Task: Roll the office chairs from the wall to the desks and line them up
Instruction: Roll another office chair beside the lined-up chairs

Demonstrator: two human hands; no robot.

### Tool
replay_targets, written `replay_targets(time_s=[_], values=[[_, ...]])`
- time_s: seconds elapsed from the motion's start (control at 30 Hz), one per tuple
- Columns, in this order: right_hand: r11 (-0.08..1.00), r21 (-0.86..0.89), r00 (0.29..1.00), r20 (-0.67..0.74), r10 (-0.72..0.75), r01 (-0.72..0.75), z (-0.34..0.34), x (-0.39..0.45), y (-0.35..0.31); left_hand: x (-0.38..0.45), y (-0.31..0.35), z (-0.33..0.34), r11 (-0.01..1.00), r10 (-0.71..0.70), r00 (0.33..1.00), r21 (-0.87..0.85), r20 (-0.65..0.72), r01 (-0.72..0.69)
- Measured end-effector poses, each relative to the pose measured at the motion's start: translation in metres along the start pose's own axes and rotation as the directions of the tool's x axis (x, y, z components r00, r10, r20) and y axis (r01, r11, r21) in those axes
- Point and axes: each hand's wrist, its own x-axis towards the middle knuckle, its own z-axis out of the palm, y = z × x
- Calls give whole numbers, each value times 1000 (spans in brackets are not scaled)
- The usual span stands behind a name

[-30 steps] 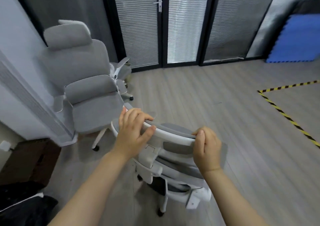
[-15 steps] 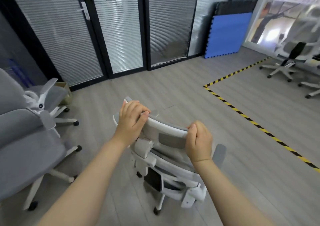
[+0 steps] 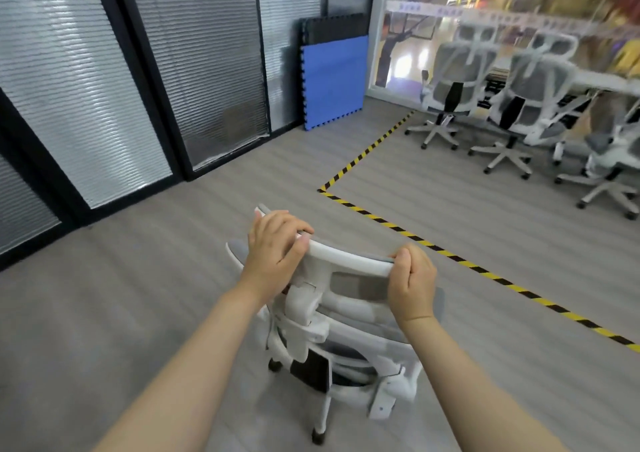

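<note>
A white-framed office chair with grey mesh (image 3: 349, 341) stands on the floor right below me, seen from behind. My left hand (image 3: 275, 244) grips the left end of its headrest bar. My right hand (image 3: 412, 283) is clenched around the right end of the same bar. At the far right, a row of matching white chairs (image 3: 516, 105) faces a long white desk (image 3: 609, 86). The nearest of them (image 3: 453, 84) stands by the window.
A yellow-black tape line (image 3: 440, 252) crosses the grey floor between me and the desk row, with a corner at mid-floor. Blue and black foam mats (image 3: 332, 81) lean against the wall. Glass partitions with blinds (image 3: 166, 71) run along the left.
My view has swung right with the chair. The grey chairs by the wall have left the frame, and the desk row has come into sight. Both hands keep the same grip.
</note>
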Motion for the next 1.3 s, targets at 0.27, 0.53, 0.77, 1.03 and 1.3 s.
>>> replay_targets(time_s=[0.27,0.53,0.77,1.03,1.3], values=[[990,-66,988,-103,118,-125,53,129,61,163,-49,71,991,97,981,-108,168,-80],[985,-106,965,-241,104,-133,102,267,129,324,-88,164,975,165,976,-172,146,-139],[984,-132,976,-197,96,-124,140,398,202,466,-114,246,964,144,981,-244,133,-108],[976,-161,971,-209,114,-149,183,553,286,628,-141,345,951,123,985,-297,124,-82],[974,-194,966,-248,65,-116,231,709,369,792,-183,441,937,179,973,-328,143,-124]])
